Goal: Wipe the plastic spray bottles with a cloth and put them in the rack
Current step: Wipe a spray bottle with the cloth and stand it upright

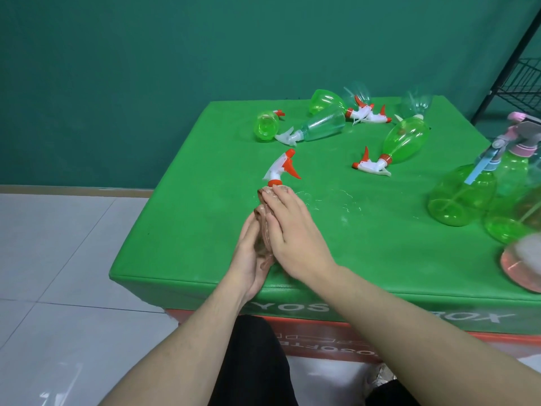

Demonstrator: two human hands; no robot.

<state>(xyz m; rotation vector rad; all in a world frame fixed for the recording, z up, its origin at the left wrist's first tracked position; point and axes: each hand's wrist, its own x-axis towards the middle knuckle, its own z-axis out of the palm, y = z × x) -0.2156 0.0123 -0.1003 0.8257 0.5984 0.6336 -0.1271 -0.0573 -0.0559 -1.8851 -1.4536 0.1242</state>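
**Hands around a clear spray bottle at the table's near edge**

Bottle (265,230) with a white-and-orange trigger head (281,167) lies between both hands on the green table (366,244), near its front-left edge. The left hand (248,259) cups it from below, fingers curled round the body. The right hand (292,230) lies over a brownish cloth (270,193) pressed against the bottle, fingers wrapped over it.

Further back lie several empty bottles on their sides: a small green one (265,126), a clear one (319,126), another green one (323,101) and a larger green one (405,140). Upright at the right stand a green bottle with a blue sprayer (459,197), a green one with a pink sprayer (510,183) and a blurred pink one (521,265); whether they hold liquid cannot be told. A black wire rack (524,80) stands at the far right.
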